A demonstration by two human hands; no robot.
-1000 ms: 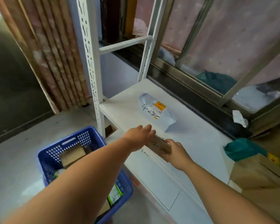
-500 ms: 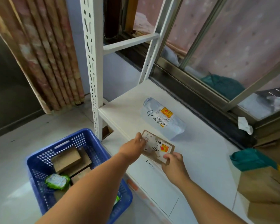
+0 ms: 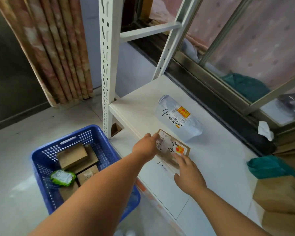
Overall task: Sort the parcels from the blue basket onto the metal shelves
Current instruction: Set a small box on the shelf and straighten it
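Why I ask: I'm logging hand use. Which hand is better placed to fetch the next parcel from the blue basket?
Left, probably. The blue basket sits on the floor left of the shelf, beside the left forearm, so the left hand need only pull back. The right hand would have to cross over.

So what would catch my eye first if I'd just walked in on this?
Two bare hands meet on a flat brown parcel lying near the front edge of the white metal shelf: the left hand touches its left end, and the right hand touches its near edge with spread fingers. Just behind it lies a grey plastic parcel with handwriting on it. On the floor to the left stands the blue basket, with more parcels inside.
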